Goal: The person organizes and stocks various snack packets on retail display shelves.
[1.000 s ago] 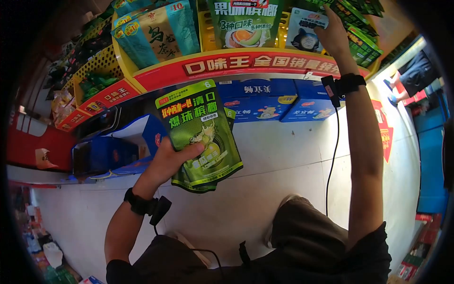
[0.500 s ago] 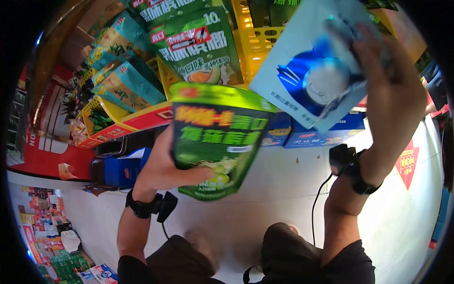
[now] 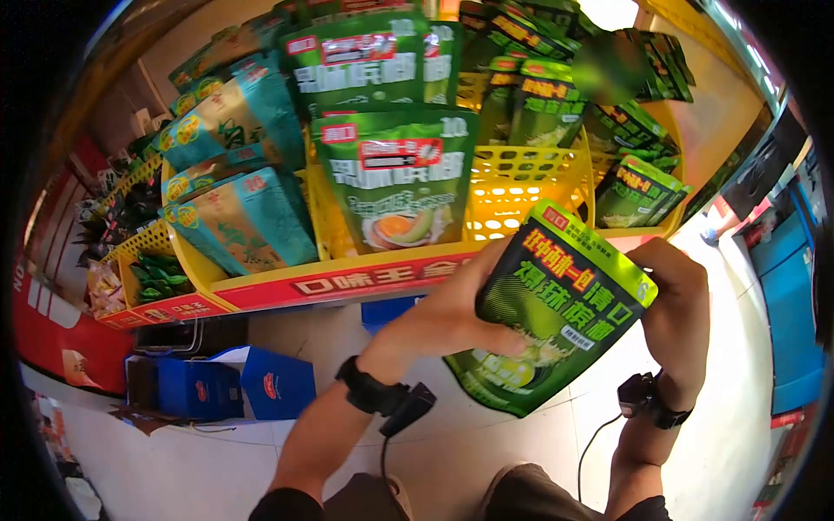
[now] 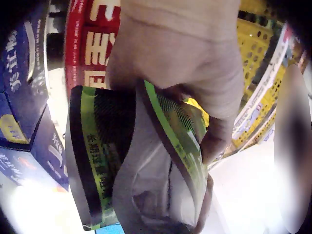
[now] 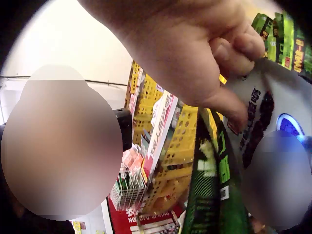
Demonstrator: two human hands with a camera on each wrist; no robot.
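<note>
My left hand (image 3: 447,313) grips a green and black snack pouch (image 3: 565,304), its thumb across the front. The left wrist view has a second green-edged pouch (image 4: 100,156) beside the first, whose grey folded bottom (image 4: 161,190) faces the camera. At the pouch's right edge is my right hand (image 3: 678,304), fingers mostly hidden behind it in the head view. There, in the right wrist view, it pinches a pale pouch (image 5: 275,92) with a blue printed figure, which lies against the back of the green one.
A yellow display basket (image 3: 526,195) with a red front strip (image 3: 356,282) stands ahead. It holds green fruit-print pouches (image 3: 400,178), teal pouches (image 3: 243,221) and dark green pouches (image 3: 547,104). An opened blue carton (image 3: 278,382) sits on the floor at left. Blue bins (image 3: 786,286) stand at right.
My right hand took the pale pouch from the basket and brought it behind the green pouches. My left hand moved right and up with them, and the view turned toward the basket.
</note>
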